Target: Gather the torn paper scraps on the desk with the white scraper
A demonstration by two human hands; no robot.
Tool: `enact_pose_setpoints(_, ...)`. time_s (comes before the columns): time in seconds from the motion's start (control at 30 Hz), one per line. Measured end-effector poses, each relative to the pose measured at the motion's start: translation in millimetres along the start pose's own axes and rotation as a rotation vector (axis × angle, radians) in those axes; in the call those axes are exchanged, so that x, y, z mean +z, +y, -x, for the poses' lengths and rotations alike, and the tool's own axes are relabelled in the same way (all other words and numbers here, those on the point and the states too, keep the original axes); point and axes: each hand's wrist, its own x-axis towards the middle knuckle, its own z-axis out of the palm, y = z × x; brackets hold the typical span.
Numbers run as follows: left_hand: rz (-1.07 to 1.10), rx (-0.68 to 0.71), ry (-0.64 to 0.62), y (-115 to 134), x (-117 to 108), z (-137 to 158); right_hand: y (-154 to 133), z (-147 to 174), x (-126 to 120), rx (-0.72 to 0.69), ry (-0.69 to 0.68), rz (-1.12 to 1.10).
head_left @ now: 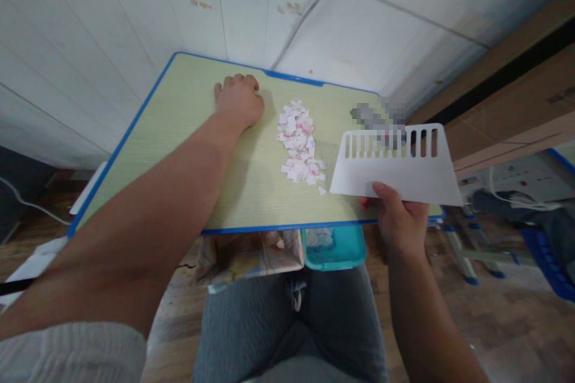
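Observation:
My left hand (240,100) rests on the far left part of a pale green desk top (188,96) with a blue rim. Its fingers are curled in, and no held object shows. My right hand (399,215) grips a flat white plastic plate (395,176) by its near edge, thumb on top. That plate is trapezoid-shaped, with a row of slots along its far side, and is held over the desk's right end. Between my hands lies a long heap of small torn paper scraps (299,143), white with pink marks. One scrap lies loose at the heap's near end.
Beyond the plate is a blurred-out object (371,116). Below the desk's front edge are a turquoise tray (336,257) and a patterned open box (269,260). A white wall (179,6) with a cable backs the desk; cardboard boxes (503,102) border its right.

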Motion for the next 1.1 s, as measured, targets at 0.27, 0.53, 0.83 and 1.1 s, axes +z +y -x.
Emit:
enact_pose_setpoints(0.27, 0.011, 0.008, 0.007, -3, 4, -4, -7, 13, -7, -0.036, -0.058, 0.102)
enact_pose_setpoints(0.53, 0.079, 0.017, 0.011, -10, 11, -10, -17, 28, 3, -0.008, -0.132, 0.061)
enact_pose_setpoints(0.83, 0.118, 0.016, 0.015, -13, 16, -13, -32, 33, 27, 0.008, -0.282, 0.046)
enact_pose_setpoints(1.1, 0.052, 0.004, 0.026, -2, 8, -4, -25, 38, 28, 0.015, -0.175, 0.054)
